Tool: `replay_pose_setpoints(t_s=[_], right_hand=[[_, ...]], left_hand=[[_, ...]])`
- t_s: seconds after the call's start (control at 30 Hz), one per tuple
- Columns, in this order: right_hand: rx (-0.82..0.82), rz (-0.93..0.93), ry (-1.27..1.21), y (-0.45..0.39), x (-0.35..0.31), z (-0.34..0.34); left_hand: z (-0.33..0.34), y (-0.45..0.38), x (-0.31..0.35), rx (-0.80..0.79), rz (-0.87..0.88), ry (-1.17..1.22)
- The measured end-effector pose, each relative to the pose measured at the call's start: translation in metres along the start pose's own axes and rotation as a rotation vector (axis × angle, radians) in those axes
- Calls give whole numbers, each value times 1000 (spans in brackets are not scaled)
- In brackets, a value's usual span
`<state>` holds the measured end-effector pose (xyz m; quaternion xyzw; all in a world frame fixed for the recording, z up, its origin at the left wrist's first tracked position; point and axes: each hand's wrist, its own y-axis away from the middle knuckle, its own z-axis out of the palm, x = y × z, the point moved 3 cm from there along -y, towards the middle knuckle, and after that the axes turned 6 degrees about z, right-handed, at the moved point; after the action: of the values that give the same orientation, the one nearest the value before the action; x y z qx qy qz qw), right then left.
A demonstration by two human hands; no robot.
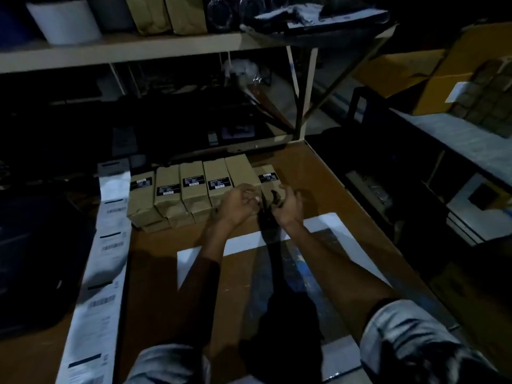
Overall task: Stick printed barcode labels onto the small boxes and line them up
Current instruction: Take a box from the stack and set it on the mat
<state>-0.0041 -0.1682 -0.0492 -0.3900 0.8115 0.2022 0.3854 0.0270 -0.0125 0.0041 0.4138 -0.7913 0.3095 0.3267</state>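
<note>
Brown table (318, 173) with kraft boxes (191, 187), label strip (105, 253), white sheet (327, 221).

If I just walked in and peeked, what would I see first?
First you'd spot the row of small brown boxes at the far side of the wooden table, most wearing a black barcode label. Two hands, the left hand and the right hand, meet at the right end of the row. A long white strip of printed labels runs down the table's left edge.
</note>
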Motion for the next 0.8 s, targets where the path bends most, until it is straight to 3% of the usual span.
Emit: replay_pose_setpoints(t_s=[0.23, 0.47, 0.8], right_hand=[[-22, 0, -9, -14, 11, 17], [28, -54, 137, -18, 10, 15], [282, 155, -293, 75, 42, -19]], left_hand=[[0, 4, -17, 12, -32, -52], [16, 4, -33, -62, -88, -9], [30, 36, -33, 58, -156, 137]])
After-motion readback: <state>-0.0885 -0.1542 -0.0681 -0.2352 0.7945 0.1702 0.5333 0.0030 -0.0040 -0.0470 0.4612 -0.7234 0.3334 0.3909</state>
